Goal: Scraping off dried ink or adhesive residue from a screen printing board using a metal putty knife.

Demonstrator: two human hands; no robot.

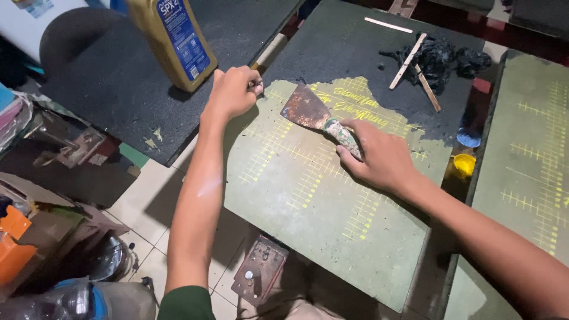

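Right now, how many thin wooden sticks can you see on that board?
3: one pale flat wooden stick lies alone near the top edge; two crossed wooden sticks rest at the black scraped-off pile. More may be hidden.

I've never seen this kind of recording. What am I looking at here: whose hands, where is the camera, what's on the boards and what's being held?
The one picture comes from a camera on the person's head, looking down at their own bare hands. The right hand grips a rusty scraper, its blade against a green board marked with yellow grid lines, at the edge of a black coating. The left hand is closed at the board's corner; what it pinches is too small to tell. Nearby lie wooden sticks on a black clump, and a yellow bottle stands on another dark board.
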